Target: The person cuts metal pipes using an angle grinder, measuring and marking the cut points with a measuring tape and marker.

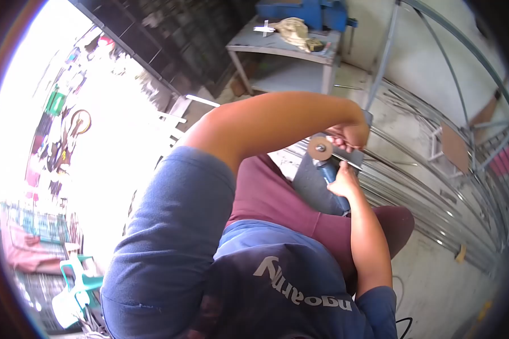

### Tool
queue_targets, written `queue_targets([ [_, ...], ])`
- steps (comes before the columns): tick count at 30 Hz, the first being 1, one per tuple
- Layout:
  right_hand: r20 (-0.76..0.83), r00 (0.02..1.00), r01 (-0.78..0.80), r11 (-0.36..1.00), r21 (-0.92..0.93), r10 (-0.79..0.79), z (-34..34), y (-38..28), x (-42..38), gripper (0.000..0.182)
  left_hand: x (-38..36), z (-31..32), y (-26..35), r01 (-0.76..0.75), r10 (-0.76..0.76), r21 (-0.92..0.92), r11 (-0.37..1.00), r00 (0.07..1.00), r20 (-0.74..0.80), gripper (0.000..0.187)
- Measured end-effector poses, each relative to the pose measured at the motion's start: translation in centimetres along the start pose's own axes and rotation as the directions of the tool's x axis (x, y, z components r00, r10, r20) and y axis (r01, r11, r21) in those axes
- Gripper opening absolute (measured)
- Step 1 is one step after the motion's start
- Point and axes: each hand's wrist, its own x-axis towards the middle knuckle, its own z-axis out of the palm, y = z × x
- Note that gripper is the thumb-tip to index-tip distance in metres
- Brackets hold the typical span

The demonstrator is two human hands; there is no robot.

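The left hand (353, 135) bends in from the far side, its wrist folded and fingers curled beside a thin metal bar (352, 164); whether they pinch it cannot be told. The right hand (345, 182) reaches forward on the near side, fingers together and pointing at the bar, thumb against or just beside a blue angle grinder (328, 173). How firmly it grips, if at all, is hidden.

The grinder lies just to the left of the right hand, the nearer hand to its body. Its long axis runs away from the person and slants a little left, with the handle end toward the lap and the brown cutting disc (320, 148) at the far end, left of the left hand's fingertips. The disc's flat face shows to the camera (whether it is spinning cannot be told). The bar slants across the grinder's line, from beside the disc toward the near right.

Under the grinder is a dark grey surface (311, 183), close to the person's knees. Long metal tubes (413, 200) lie on the floor to the right, near a metal frame (389, 48). Farther forward, a grey table (246, 42) bears a crumpled cloth (292, 33) and a blue vise (335, 16). Far left, outdoors, is a green container (56, 103); its contents are unreadable.
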Motion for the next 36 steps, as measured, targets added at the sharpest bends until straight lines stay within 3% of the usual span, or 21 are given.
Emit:
queue_targets([
  [3,0.154,0.988,-0.025,0.999,-0.037,0.031,2.1,2.0,3.0,0.086,-1.9,0.8,0.6,-0.034,0.038,0.039,0.999,0.992,-0.118,0.025],
  [6,0.071,0.997,-0.019,1.000,-0.023,0.020,2.6,1.7,2.9,0.079,-3.6,0.7,2.0,-0.032,0.036,0.042,0.999,0.994,-0.103,0.021],
  [9,0.101,0.995,-0.038,0.991,0.129,0.025,2.7,2.1,3.0,0.075,-4.4,0.0,4.0,0.024,-0.017,0.092,0.996,0.997,-0.071,0.017],
  [11,0.026,0.998,0.053,0.955,0.291,-0.063,4.8,3.8,3.6,0.068,-4.9,-0.1,5.6,0.041,-0.034,0.124,0.991,0.998,-0.061,0.015],
  [13,-0.068,0.992,0.123,0.796,0.592,-0.103,4.5,2.9,2.0,0.058,-5.2,-0.3,7.1,0.034,-0.026,0.143,0.989,0.998,-0.063,0.014],
  [15,0.056,0.992,0.007,0.501,0.865,-0.111,0.4,0.2,-1.3,0.045,-5.7,-0.2,9.1,0.007,0.013,0.181,0.984,0.994,-0.111,0.018],
  [16,0.028,0.990,0.026,0.373,0.927,-0.138,-0.6,-0.4,-2.3,0.035,-6.5,-0.2,10.2,-0.013,0.043,0.209,0.978,0.989,-0.139,0.020],
  [19,-0.158,0.966,0.188,0.137,0.973,-0.204,-0.7,-0.2,-2.7,0.041,-7.4,-0.9,13.6,-0.047,0.104,0.300,0.953,0.978,-0.178,0.032],
  [23,-0.050,0.942,0.064,0.031,0.997,-0.333,-4.4,1.4,-5.8,0.052,-6.3,-2.0,17.9,-0.033,0.103,0.411,0.911,0.983,-0.150,0.039],
  [24,-0.029,0.938,-0.024,-0.149,0.989,-0.344,-4.6,1.8,-6.1,0.055,-6.2,-2.1,18.7,-0.004,0.078,0.450,0.893,0.986,-0.147,0.039],
  [25,-0.076,0.934,-0.004,-0.222,0.975,-0.349,-4.4,2.5,-6.2,0.063,-6.0,-2.3,19.7,0.028,0.050,0.486,0.873,0.988,-0.147,0.039],
  [27,-0.223,0.928,0.196,-0.116,0.974,-0.299,-4.6,2.8,-6.6,0.076,-5.6,-2.8,21.2,0.073,-0.010,0.550,0.832,0.993,-0.117,0.037],
  [28,-0.293,0.902,0.313,0.012,0.950,-0.316,-4.9,2.7,-7.0,0.089,-5.3,-3.1,21.6,0.086,-0.033,0.572,0.816,0.994,-0.102,0.037],
  [29,-0.385,0.868,0.384,-0.066,0.921,-0.314,-5.3,2.4,-7.6,0.100,-5.0,-3.4,21.9,0.100,-0.061,0.591,0.800,0.994,-0.087,0.037],
  [34,-0.378,0.816,0.350,-0.146,0.925,-0.438,-7.3,1.6,-8.4,0.107,-4.4,-5.3,21.9,0.116,-0.113,0.557,0.823,0.993,-0.040,0.033],
  [36,-0.310,0.846,0.226,-0.235,0.945,-0.434,-7.4,1.0,-8.8,0.103,-4.7,-5.6,21.8,0.115,-0.124,0.521,0.845,0.992,-0.017,0.030],
])
